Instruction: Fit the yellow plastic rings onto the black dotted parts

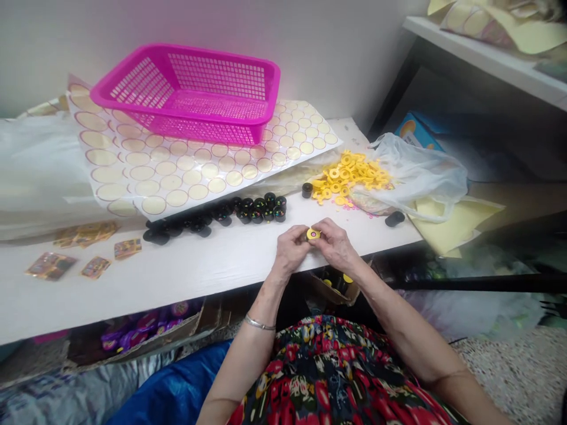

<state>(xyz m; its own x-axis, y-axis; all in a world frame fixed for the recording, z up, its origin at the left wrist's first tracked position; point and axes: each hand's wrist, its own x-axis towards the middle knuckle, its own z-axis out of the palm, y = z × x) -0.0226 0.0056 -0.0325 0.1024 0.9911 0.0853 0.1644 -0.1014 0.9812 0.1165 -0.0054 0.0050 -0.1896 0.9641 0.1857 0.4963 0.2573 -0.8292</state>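
Observation:
Between my left hand (292, 248) and my right hand (333, 241) is a small round piece with a yellow top (313, 234) and a pink centre. Fingers of both hands are closed around its sides, near the table's front edge. Its lower part is mostly hidden by the fingers. Just behind my hands stand several short black cylinders (259, 208) in a cluster, some with coloured specks on top. Beyond my right hand lies a heap of yellow plastic rings (349, 174), with a lone black cylinder (307, 190) beside it.
A pink basket (177, 121) rests on sheets of round stickers (199, 177). Printed cards (51, 265) lie at the left. A clear plastic bag (420, 171) and yellow paper (452, 221) are at the right. Below the table are a box of yellow-topped pieces (334, 283) and purple items (142, 324).

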